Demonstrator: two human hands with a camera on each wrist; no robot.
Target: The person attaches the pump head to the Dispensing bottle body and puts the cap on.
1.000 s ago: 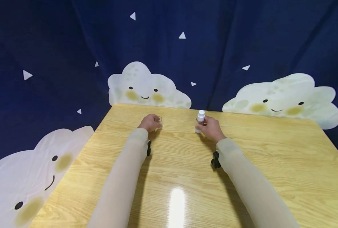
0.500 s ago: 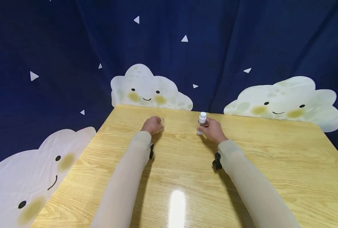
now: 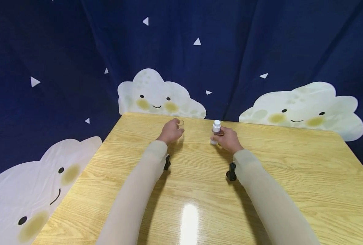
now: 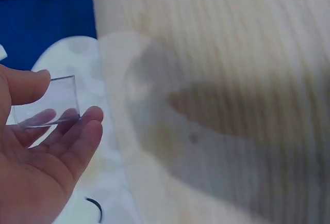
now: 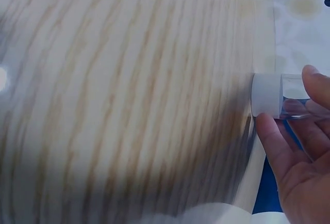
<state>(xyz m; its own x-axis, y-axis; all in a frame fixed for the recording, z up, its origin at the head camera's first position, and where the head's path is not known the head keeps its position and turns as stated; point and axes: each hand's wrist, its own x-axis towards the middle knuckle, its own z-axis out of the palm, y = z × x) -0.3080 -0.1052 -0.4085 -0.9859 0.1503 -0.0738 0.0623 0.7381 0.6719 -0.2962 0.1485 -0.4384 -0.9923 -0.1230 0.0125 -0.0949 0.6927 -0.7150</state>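
My left hand [image 3: 170,131] pinches a small clear cup [image 4: 62,96] between thumb and fingers. Its thin rim shows in the head view, and the wood surface of the table lies beneath. In the left wrist view the thumb is on one side of the cup and the fingertips are on the other. To the right, my right hand [image 3: 229,140] grips a bottle [image 3: 216,127] with a white top, a clear middle and a white base. It stands upright, its base at the tabletop. The white base [image 5: 266,96] shows beside the fingers in the right wrist view.
The wooden table [image 3: 279,163] reaches back to a dark blue curtain [image 3: 175,44] printed with smiling clouds. Both hands are near the table's far edge. A bright light reflection [image 3: 189,221] lies on the near part of the tabletop.
My left hand has moved to the right and away from me with the clear cup, nearing the bottle. The right hand and bottle stay in place. The head view has shifted slightly.
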